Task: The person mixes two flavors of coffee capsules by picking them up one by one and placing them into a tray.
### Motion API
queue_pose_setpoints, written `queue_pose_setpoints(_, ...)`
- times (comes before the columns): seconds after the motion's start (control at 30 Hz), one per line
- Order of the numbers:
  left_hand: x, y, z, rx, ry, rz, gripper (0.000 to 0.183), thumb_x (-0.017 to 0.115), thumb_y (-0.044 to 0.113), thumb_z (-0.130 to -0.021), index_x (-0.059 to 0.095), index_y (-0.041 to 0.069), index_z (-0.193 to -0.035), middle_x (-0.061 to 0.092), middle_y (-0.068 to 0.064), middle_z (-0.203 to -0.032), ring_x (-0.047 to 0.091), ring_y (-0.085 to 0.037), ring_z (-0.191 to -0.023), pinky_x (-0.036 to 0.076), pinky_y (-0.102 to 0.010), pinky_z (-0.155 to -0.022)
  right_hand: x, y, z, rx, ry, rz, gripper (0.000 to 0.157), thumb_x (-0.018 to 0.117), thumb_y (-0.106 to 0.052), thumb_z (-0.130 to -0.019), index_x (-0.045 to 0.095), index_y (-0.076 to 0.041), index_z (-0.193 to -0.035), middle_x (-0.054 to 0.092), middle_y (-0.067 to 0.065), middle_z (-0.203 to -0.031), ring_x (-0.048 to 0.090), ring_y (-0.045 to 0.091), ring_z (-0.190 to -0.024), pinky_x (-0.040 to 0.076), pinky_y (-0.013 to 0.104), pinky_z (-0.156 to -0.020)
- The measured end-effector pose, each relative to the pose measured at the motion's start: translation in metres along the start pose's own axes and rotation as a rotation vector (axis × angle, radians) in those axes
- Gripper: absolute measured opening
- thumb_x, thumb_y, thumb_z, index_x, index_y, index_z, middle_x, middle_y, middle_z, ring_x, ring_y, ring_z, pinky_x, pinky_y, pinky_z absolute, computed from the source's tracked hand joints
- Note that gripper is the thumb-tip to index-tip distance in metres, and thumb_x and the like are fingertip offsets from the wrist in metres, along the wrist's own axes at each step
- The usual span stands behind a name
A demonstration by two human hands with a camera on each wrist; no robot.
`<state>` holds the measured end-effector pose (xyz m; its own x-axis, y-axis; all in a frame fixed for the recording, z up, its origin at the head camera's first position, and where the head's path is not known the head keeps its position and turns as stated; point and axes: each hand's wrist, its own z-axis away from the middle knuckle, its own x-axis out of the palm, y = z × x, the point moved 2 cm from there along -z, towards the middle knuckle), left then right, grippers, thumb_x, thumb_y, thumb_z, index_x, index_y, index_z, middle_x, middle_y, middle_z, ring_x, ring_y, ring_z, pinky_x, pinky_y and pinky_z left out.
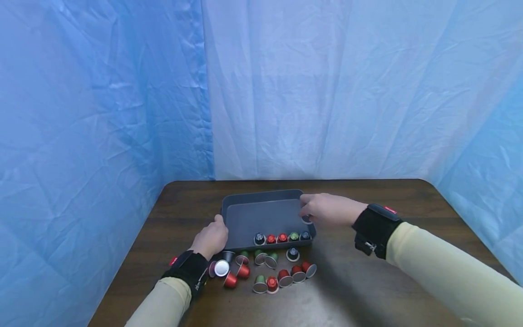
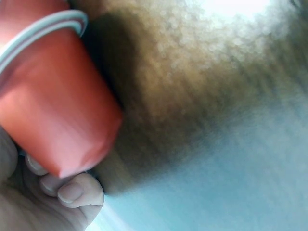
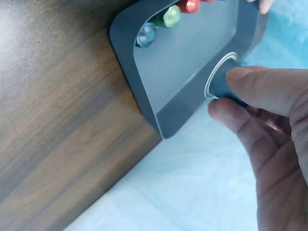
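A grey rectangular tray (image 1: 261, 219) lies on the table, with a row of coffee capsules along its near side: dark, red and green ones. My right hand (image 1: 330, 209) pinches a dark coffee capsule (image 3: 222, 82) between thumb and fingers, its pale rim turned toward the tray. This capsule is above the tray's right part. At the tray's left edge, my left hand (image 1: 211, 237) grips the side wall; in the left wrist view its fingers (image 2: 79, 190) are curled, and the tray itself is hidden there. A red capsule (image 2: 57, 101) looms close to that camera.
Loose capsules lie on the wooden table (image 1: 367, 281) in front of the tray: red capsules (image 1: 285, 278), green capsules (image 1: 259, 285), a dark capsule (image 1: 292, 254) and a capsule showing its white lid (image 1: 222, 268). Blue-white curtains (image 1: 278, 91) hang behind and beside the table.
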<state>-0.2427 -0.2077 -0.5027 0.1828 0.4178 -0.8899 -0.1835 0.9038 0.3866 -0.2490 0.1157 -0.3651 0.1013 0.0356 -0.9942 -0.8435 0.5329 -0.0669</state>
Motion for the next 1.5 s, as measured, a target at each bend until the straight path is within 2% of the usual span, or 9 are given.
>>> queue_pose_setpoints(0.13,0.000,0.000,0.000,-0.003,-0.002,0.004,0.040,0.052,0.026,-0.107,0.038,-0.002,-0.133,0.063,-0.013,-0.089,0.066,-0.026,-0.079,0.057,-0.048,-0.077,0.003,0.000,-0.010,0.010,-0.023,0.026,0.024,0.083,-0.009,-0.085,0.080,-0.011,-0.108,0.060,0.001,-0.091,0.057,0.007,-0.077,0.053,0.022,-0.070)
queue_pose_setpoints(0.37,0.000,0.000,0.000,-0.001,-0.001,-0.005,0.039,0.052,0.025,-0.107,0.039,-0.002,-0.132,0.063,-0.013,-0.088,0.067,-0.026,-0.079,0.057,-0.047,-0.075,0.013,0.002,-0.025,0.107,-0.104,0.023,0.026,0.081,-0.010,-0.088,0.079,-0.013,-0.113,0.058,-0.002,-0.091,0.061,0.006,-0.077,0.054,0.022,-0.071)
queue_pose_setpoints(0.5,-0.001,0.000,0.001,0.016,0.005,-0.009,0.039,0.052,0.025,-0.107,0.039,-0.002,-0.132,0.063,-0.012,-0.086,0.067,-0.026,-0.078,0.057,-0.046,-0.074,0.021,0.005,-0.031,0.124,-0.131,0.025,0.026,0.079,-0.009,-0.089,0.079,-0.012,-0.114,0.060,0.000,-0.093,0.063,0.008,-0.080,0.056,0.023,-0.073)
queue_pose_setpoints(0.7,-0.002,0.002,0.003,0.029,0.011,-0.013,0.039,0.051,0.024,-0.107,0.039,-0.004,-0.132,0.063,-0.013,-0.085,0.067,-0.026,-0.078,0.056,-0.045,-0.073,0.035,0.011,-0.039,0.116,-0.140,-0.007,0.026,0.079,-0.006,-0.088,0.078,-0.011,-0.114,0.063,0.003,-0.097,0.064,0.010,-0.081,0.058,0.027,-0.078)
queue_pose_setpoints(0.87,-0.003,0.003,0.004,0.024,0.008,-0.018,0.040,0.051,0.024,-0.107,0.039,-0.004,-0.133,0.065,-0.014,-0.088,0.068,-0.027,-0.082,0.057,-0.047,-0.076,0.045,0.016,-0.042,0.145,-0.137,-0.025,0.026,0.080,-0.008,-0.088,0.078,-0.013,-0.113,0.063,0.000,-0.096,0.063,0.009,-0.081,0.057,0.027,-0.080)
queue_pose_setpoints(1.07,-0.002,0.002,0.004,0.035,0.009,-0.013,0.038,0.052,0.023,-0.107,0.039,-0.004,-0.131,0.062,-0.012,-0.082,0.067,-0.026,-0.076,0.057,-0.046,-0.073,0.052,0.017,-0.044,0.181,-0.155,-0.024,0.022,0.079,-0.011,-0.090,0.079,-0.015,-0.111,0.064,-0.001,-0.096,0.066,0.011,-0.083,0.058,0.030,-0.080)
queue_pose_setpoints(1.3,-0.001,0.001,0.000,0.035,0.020,-0.040,0.036,0.047,0.023,-0.108,0.039,-0.004,-0.130,0.063,-0.012,-0.081,0.067,-0.026,-0.076,0.053,-0.044,-0.069,0.065,0.021,-0.045,0.144,-0.180,0.093,0.021,0.075,-0.010,-0.093,0.079,-0.017,-0.112,0.065,0.000,-0.100,0.068,0.012,-0.086,0.058,0.031,-0.080)
queue_pose_setpoints(1.5,-0.001,0.001,-0.001,0.015,0.003,-0.035,0.036,0.047,0.023,-0.108,0.038,-0.004,-0.131,0.063,-0.012,-0.080,0.066,-0.025,-0.074,0.052,-0.042,-0.068,0.072,0.025,-0.044,0.127,-0.169,0.123,0.019,0.077,-0.010,-0.091,0.080,-0.017,-0.109,0.066,-0.001,-0.096,0.068,0.013,-0.085,0.058,0.030,-0.079)
